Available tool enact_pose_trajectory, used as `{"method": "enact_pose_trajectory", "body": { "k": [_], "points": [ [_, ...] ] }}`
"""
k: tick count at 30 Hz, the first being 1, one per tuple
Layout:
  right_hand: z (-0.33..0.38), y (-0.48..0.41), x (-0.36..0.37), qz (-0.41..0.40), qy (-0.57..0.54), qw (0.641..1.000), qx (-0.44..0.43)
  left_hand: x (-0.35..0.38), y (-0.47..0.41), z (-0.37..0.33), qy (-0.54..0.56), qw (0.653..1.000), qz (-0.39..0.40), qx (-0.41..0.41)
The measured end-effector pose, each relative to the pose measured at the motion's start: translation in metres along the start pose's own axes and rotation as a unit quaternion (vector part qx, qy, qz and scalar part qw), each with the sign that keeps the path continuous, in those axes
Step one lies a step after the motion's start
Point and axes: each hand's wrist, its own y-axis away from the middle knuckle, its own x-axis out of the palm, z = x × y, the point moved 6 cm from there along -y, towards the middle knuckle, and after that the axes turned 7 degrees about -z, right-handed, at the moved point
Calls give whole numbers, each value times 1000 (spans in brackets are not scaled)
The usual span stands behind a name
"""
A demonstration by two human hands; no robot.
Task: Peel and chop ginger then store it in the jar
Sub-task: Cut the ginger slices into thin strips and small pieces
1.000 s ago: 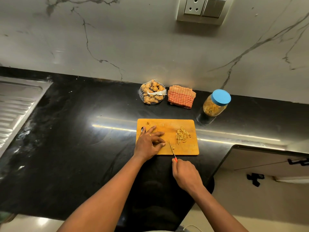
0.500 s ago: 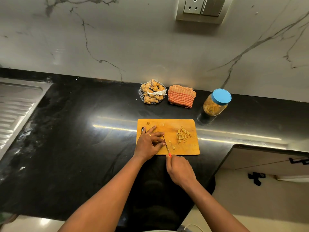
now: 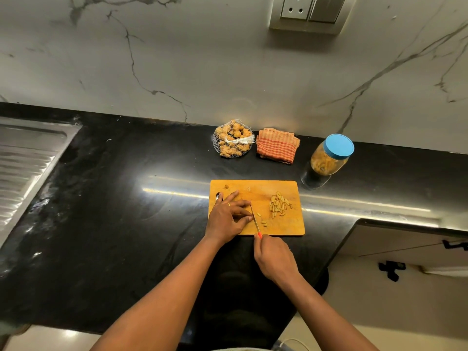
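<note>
A wooden cutting board (image 3: 268,188) lies on the black counter. My left hand (image 3: 229,217) rests on its left part, fingers curled down over a ginger piece that stays hidden beneath them. My right hand (image 3: 274,257) grips the orange handle of a small knife (image 3: 255,219), whose blade stands right against my left fingertips. A pile of cut ginger strips (image 3: 278,205) lies on the board's right half, with a few loose bits (image 3: 262,220) beside the blade. The jar (image 3: 331,154) with a blue lid stands behind the board's right corner, holding ginger.
A mesh bag of whole ginger (image 3: 234,138) and a folded orange checked cloth (image 3: 277,145) sit by the marble wall. A steel sink drainboard (image 3: 27,158) is at far left. The counter edge drops off at right near a cabinet (image 3: 405,244).
The knife and my right hand moved left across the board, from clear of my left hand to right against its fingertips. A few more cut bits lie by the blade.
</note>
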Motion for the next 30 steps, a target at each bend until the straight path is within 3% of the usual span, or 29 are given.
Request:
{"method": "enact_pose_trajectory", "body": {
  "k": [14,30],
  "points": [
    [6,-4,1,36,61,998,2,1,0,2,5,1000,2,2],
    [-7,12,1,27,37,998,30,1,-1,3,-15,1000,14,-6]
  ]
}}
